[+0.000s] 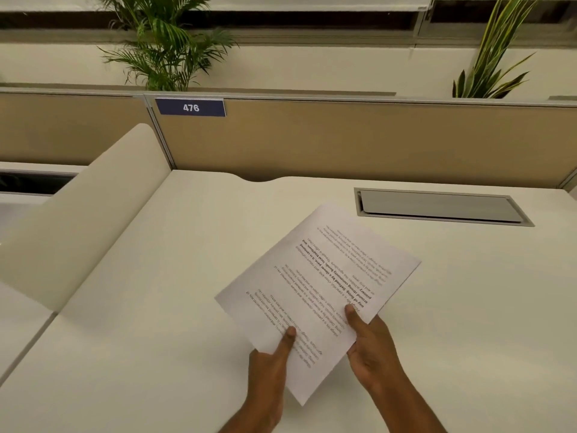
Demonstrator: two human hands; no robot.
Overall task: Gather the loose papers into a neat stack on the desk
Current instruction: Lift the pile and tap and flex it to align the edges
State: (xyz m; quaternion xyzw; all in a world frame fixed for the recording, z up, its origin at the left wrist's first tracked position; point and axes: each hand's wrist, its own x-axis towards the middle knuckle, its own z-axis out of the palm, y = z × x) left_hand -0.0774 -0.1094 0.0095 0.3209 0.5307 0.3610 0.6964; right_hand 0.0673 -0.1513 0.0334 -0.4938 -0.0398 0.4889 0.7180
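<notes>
A bundle of white printed papers (315, 282) is held just above the white desk (156, 307), turned at an angle with its text facing away from me. My left hand (270, 367) grips its near left edge, thumb on top of the sheet. My right hand (371, 348) grips the near right edge, thumb pressed on the print. The sheets look aligned as one pile; how many there are I cannot tell. No other loose sheets show on the desk.
A grey cable hatch (443, 207) is set into the desk at the back right. A tan partition (343, 139) with a blue "476" label (191, 107) closes the far edge. A cream side divider (81, 220) rises on the left. Plants stand behind.
</notes>
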